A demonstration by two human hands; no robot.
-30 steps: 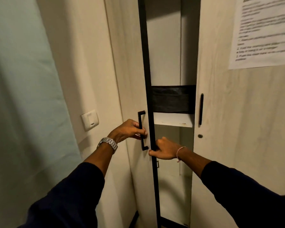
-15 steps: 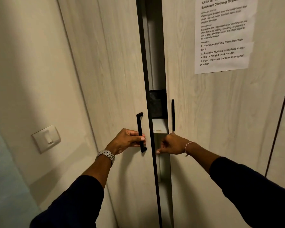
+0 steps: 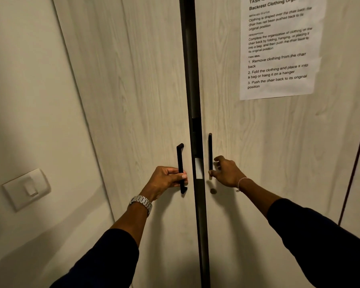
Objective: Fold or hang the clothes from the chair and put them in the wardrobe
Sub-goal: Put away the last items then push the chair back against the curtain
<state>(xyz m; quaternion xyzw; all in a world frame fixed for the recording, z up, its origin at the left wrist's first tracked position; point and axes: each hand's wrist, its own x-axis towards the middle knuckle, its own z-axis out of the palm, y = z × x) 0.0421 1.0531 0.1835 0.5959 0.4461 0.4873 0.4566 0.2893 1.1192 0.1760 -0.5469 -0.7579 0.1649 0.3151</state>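
Note:
The pale wood wardrobe fills the view, its left door (image 3: 146,100) and right door (image 3: 237,132) almost together, with a narrow dark gap (image 3: 196,142) between them. My left hand (image 3: 166,179) grips the black bar handle (image 3: 180,161) of the left door. My right hand (image 3: 224,172) has its fingers curled round the black handle (image 3: 210,150) of the right door. Through the gap only a pale sliver of a shelf edge (image 3: 199,167) shows. No clothes and no chair are in view.
A printed task sheet (image 3: 279,46) is stuck to the right door. A light switch (image 3: 26,189) sits on the wall at the left. A round keyhole (image 3: 213,191) lies below the right handle. Another door edge (image 3: 355,163) runs at far right.
The gap between the doors has narrowed from a wide opening to a slit as the left door swung inward. My right hand moved from the left door's edge onto the right handle.

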